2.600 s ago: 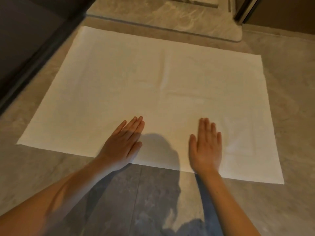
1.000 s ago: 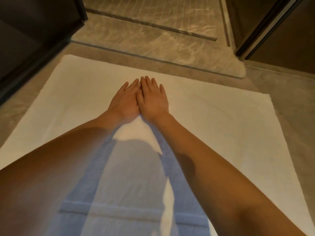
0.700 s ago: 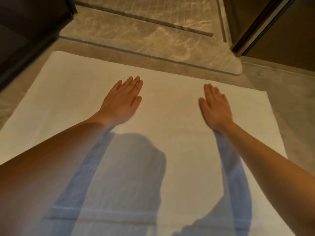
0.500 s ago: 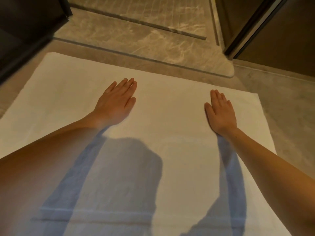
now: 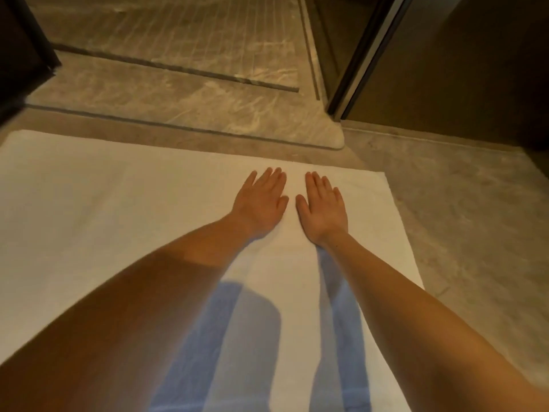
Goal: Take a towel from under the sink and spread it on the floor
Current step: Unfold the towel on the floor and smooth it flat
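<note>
A white towel (image 5: 113,221) lies spread flat on the grey stone floor and fills most of the lower view. My left hand (image 5: 261,200) rests palm down on it near its far right part, fingers straight and close together. My right hand (image 5: 325,205) lies flat beside it, a small gap between the two thumbs. Neither hand holds anything. Both forearms stretch out over the towel and cast blue-grey shadows on it. The towel's far edge and right edge are visible; its near edge is out of view.
A raised marble threshold (image 5: 184,114) runs just beyond the towel's far edge, with a grooved shower floor (image 5: 184,37) behind it. A dark door frame (image 5: 359,58) stands at the upper right, a dark cabinet (image 5: 20,52) at the upper left. Bare floor (image 5: 475,209) lies to the right.
Half a second ago my hands lay wide apart on the towel. Now they are close together toward its far right corner, the left hand having slid right; the view has shifted right too.
</note>
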`<act>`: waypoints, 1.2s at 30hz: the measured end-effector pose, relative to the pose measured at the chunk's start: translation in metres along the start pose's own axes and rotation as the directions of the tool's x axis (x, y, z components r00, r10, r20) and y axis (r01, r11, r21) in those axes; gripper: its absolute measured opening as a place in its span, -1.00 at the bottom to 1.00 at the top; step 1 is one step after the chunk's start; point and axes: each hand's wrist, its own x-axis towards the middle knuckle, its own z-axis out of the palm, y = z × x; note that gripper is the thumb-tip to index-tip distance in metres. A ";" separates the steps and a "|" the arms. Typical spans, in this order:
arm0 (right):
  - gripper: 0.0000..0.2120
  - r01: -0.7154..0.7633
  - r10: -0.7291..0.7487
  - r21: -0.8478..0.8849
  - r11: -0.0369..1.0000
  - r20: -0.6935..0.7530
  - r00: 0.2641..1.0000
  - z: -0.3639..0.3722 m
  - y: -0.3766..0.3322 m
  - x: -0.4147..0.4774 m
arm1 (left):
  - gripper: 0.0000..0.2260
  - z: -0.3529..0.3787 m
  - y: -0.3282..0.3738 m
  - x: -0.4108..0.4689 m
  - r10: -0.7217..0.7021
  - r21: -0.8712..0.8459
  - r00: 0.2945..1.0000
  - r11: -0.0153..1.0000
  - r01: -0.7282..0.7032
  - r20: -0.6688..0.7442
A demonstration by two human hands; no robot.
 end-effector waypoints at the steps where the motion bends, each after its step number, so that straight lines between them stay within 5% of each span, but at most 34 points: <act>1: -0.40 0.013 -0.013 0.012 1.000 0.000 1.000 0.001 0.000 0.000 | -0.49 0.011 0.002 -0.009 -0.012 -0.014 1.000 1.000 0.012 -0.008; 5: -0.42 0.099 -0.099 0.038 0.994 0.011 0.995 -0.005 0.035 0.001 | -0.47 0.027 -0.011 -0.011 0.022 -0.044 0.999 0.999 -0.024 -0.036; 10: -0.42 -0.053 0.053 0.029 0.998 0.000 0.999 -0.021 0.132 -0.019 | -0.47 0.027 -0.005 -0.008 0.025 -0.039 0.999 0.999 -0.026 -0.028; 15: -0.43 -0.150 0.151 0.023 0.988 -0.046 0.987 -0.030 0.096 -0.018 | -0.47 0.021 -0.001 -0.008 0.008 -0.042 1.000 0.999 -0.009 -0.014; 20: -0.48 0.265 -0.263 0.158 0.951 -0.036 0.964 -0.009 -0.029 0.000 | -0.47 0.025 -0.002 -0.006 0.026 -0.036 0.998 0.999 -0.028 -0.056; 22: -0.48 0.296 -0.301 0.175 0.939 0.002 0.953 -0.005 -0.031 0.013 | -0.47 0.028 -0.003 -0.006 0.020 -0.053 0.997 0.998 -0.023 -0.070; 30: -0.40 -0.093 0.093 0.052 0.994 0.009 0.996 -0.028 0.155 -0.005 | -0.47 0.030 -0.006 -0.004 0.022 -0.045 0.999 0.999 -0.024 -0.026; 36: -0.37 -0.161 0.172 -0.170 0.972 0.053 0.984 -0.039 0.155 -0.007 | -0.47 0.022 -0.003 -0.006 0.026 -0.031 0.999 0.999 -0.025 0.034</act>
